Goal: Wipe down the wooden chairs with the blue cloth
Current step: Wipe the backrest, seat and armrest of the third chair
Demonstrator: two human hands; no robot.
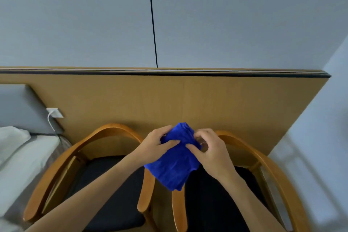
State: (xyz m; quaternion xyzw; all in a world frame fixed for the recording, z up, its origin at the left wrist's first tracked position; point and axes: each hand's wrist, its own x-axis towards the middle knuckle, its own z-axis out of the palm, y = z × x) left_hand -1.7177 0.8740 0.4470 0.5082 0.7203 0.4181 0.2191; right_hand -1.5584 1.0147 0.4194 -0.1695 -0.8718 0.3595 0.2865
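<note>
A bright blue cloth (175,164) hangs folded in the air between two wooden chairs. My left hand (154,145) grips its upper left part, thumb laid across the front. My right hand (209,149) pinches its upper right edge with curled fingers. The left chair (62,164) has a curved wooden back rail and a black seat. The right chair (271,167) looks the same; its seat is partly hidden by the cloth and my right arm. Both chairs stand side by side against a wooden wall panel (169,100).
A bed with white bedding (20,152) lies at the left. A wall socket with a white plug and cable (53,113) sits on the panel above it. Grey wall rises behind, and a pale wall closes the right side.
</note>
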